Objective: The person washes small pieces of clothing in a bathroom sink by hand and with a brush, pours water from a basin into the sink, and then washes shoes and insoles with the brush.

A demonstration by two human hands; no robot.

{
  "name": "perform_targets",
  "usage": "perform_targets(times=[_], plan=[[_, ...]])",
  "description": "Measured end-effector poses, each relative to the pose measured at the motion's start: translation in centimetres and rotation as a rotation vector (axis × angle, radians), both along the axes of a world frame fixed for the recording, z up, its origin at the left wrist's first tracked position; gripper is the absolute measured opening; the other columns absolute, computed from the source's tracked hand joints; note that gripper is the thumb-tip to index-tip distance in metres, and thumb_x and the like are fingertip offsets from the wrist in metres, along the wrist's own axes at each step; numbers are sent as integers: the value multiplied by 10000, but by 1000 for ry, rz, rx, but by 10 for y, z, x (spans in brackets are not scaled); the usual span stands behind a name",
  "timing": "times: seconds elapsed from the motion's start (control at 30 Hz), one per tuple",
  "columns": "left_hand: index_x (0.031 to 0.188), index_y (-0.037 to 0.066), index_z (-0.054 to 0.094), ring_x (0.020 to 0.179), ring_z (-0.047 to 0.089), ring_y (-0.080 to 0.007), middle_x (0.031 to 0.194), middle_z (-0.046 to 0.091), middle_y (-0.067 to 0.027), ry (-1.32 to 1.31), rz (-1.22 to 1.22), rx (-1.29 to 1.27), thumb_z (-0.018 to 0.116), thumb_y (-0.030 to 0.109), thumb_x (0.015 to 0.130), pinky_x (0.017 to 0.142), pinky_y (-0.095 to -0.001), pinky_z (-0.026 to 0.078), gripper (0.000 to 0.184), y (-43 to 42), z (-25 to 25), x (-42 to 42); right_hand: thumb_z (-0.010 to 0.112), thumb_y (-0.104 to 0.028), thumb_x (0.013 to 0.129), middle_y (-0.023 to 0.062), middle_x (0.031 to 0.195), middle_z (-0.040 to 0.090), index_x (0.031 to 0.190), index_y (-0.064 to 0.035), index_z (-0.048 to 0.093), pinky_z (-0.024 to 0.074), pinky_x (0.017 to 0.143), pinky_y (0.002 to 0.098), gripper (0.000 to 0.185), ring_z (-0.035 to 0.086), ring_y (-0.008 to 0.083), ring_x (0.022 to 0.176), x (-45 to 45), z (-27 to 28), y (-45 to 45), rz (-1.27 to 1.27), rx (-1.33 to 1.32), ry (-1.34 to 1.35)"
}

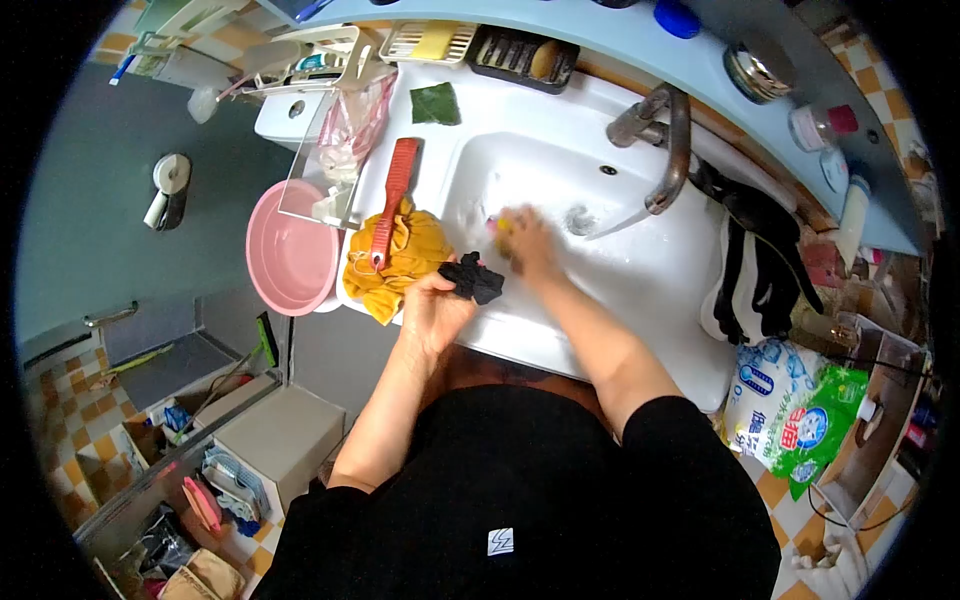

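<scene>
My left hand [438, 308] is closed on a crumpled black cloth [474, 279] above the basin's front left rim. Motion smears my right hand [530, 243], which is over the left part of the white sink [660, 290]. A small pink and yellow thing [497, 224] shows at its fingers, too blurred to name. Water runs from the metal faucet [678, 150] toward the drain. Left of my left hand, a bunched mustard-yellow cloth [418, 250] lies on the counter, and a red-brown long-handled brush [396, 195] rests on it.
A pink basin [290, 250] stands left of the counter. Soap dishes [520, 58] and a green cloth square [434, 104] sit behind the sink. Black and white gloves [760, 260] drape over its right edge, near detergent bags [800, 410]. A blue shelf [600, 22] overhangs the back.
</scene>
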State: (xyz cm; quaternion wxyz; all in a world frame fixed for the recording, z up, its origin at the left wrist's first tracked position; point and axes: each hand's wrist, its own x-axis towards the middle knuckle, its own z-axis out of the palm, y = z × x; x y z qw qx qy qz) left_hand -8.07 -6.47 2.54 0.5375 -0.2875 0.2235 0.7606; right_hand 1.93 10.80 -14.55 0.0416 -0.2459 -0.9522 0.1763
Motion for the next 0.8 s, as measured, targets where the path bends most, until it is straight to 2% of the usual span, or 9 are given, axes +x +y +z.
perform_targets(times=[0.03, 0.1, 0.2, 0.27, 0.33, 0.47, 0.57, 0.7, 0.8], plan=[[1130, -14, 473, 1191, 534, -372, 1207, 554, -244, 39, -6, -15, 487, -95, 750, 1131, -546, 381, 388, -3, -4, 2, 649, -131, 855, 96, 1343, 561, 1182, -160, 658, 448, 961, 527, 329, 503, 351, 1210, -11, 14, 13, 31, 92, -48], [1263, -38, 450, 1250, 528, -366, 1281, 545, -257, 5, 36, 25, 525, -44, 890, 1137, -521, 400, 380, -13, -10, 1, 653, -168, 877, 110, 1244, 609, 1124, -126, 668, 478, 882, 483, 251, 534, 334, 1160, -1, 1, 51, -292, 96, -110], [1405, -43, 419, 1272, 532, -351, 1354, 528, -250, -49, 96, 64, 569, 171, 1015, 1091, -456, 477, 469, -20, -11, -5, 621, -192, 910, 157, 1369, 562, 1298, -54, 586, 471, 993, 461, 414, 529, 365, 1236, 76, 0, 89, -564, -247, 84], [1351, -31, 477, 1192, 600, -317, 1325, 566, -211, -60, 118, 70, 601, 186, 1001, 1008, -411, 544, 430, -25, -14, -10, 684, -210, 875, 166, 1272, 601, 1264, -61, 578, 480, 961, 472, 429, 597, 370, 1101, 110, 10, 93, -827, -154, -29], [1313, -6, 515, 1089, 659, -266, 1256, 610, -170, -111, 111, 40, 612, 260, 1002, 887, -356, 592, 420, -27, -9, -14, 702, -179, 863, 185, 1205, 627, 1266, -63, 568, 488, 926, 478, 440, 621, 372, 1078, 105, 43, 87, -889, -193, 159], [1264, 25, 555, 988, 676, -194, 1125, 638, -128, -65, 19, 130, 583, 382, 1007, 709, -294, 584, 441, -31, -2, -22, 693, -75, 846, 215, 1135, 632, 1248, -52, 584, 485, 892, 462, 417, 608, 403, 1073, 61, 111, 75, -619, -25, 468], [1264, 37, 557, 986, 676, -188, 1137, 643, -126, -33, 3, 92, 577, 382, 1009, 698, -312, 582, 429, -28, 8, -24, 679, -77, 842, 201, 1080, 633, 1191, -57, 612, 491, 889, 460, 356, 599, 400, 1037, 8, 128, 106, -477, 266, 492], [1262, 62, 578, 926, 666, -212, 1145, 657, -123, 289, -92, -226, 578, 348, 1003, 714, -292, 550, 387, -26, 38, -24, 633, -112, 866, 165, 1047, 639, 1086, -45, 644, 508, 856, 451, 230, 605, 348, 995, -63, 91, 141, -542, 443, 216], [1260, 65, 568, 981, 670, -206, 1155, 672, -123, 409, -127, -247, 569, 315, 1010, 727, -267, 513, 353, -38, 36, -30, 608, -140, 879, 142, 1084, 647, 1040, -47, 674, 514, 819, 408, 197, 610, 306, 1008, -130, 79, 138, -581, 461, 93]])
